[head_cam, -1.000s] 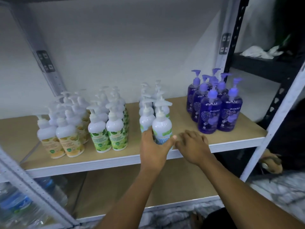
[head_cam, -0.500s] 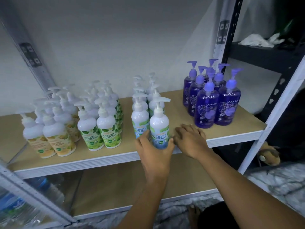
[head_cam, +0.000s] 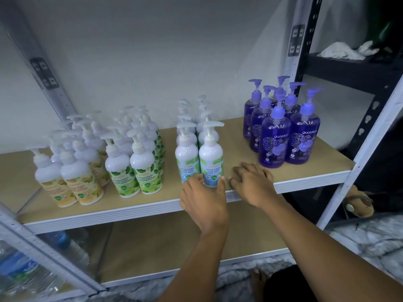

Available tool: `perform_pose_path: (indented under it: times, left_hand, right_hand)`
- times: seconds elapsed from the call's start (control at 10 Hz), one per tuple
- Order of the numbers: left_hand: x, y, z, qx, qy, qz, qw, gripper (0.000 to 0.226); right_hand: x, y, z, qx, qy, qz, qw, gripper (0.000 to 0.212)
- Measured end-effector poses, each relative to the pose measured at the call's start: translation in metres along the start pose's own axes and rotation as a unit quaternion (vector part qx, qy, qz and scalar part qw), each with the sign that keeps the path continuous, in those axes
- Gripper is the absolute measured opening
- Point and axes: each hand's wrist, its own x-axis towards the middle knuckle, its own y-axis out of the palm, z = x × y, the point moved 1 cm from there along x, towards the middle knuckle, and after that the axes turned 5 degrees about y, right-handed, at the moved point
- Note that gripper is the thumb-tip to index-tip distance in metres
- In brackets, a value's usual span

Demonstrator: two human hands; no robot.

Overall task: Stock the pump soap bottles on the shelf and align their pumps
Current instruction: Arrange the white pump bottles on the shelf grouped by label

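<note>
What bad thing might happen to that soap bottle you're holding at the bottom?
The left hand grips the front cool mint bottle low down, so the tall bottle may tip. It stands near the shelf's front edge and might slide off. Its neighbour bottle stands close beside it, so a twist may knock that pump crooked.

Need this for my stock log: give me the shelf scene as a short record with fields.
shelf: wooden board, metal frame
groups, left to right: yellow-label bottles, green-label bottles, blue-label bottles, purple bottles
left hand: grips the base of the front blue-label bottle
right hand: rests on the shelf beside it, holding nothing
below, left: water bottles
</note>
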Motion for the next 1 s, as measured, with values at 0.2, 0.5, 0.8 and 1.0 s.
perform_pose_path:
  times: [0.2,0.5,0.8,1.0]
  left_hand:
    - [0.001,0.008,0.001,0.022,-0.012,-0.018,1.000,0.048]
    - [0.003,0.012,0.000,0.038,-0.015,-0.025,0.999,0.048]
    - [0.004,0.010,0.000,0.042,-0.014,-0.008,0.999,0.051]
    - [-0.003,-0.006,0.011,0.068,0.011,-0.045,0.997,0.055]
  right_hand:
    - [0.002,0.002,-0.002,-0.002,0.000,0.003,1.000,0.049]
    - [0.005,0.004,-0.003,-0.004,0.004,0.003,1.000,0.049]
    - [0.006,0.004,-0.003,-0.007,0.005,0.008,1.000,0.050]
    - [0.005,0.004,-0.003,-0.007,0.003,0.006,1.000,0.049]
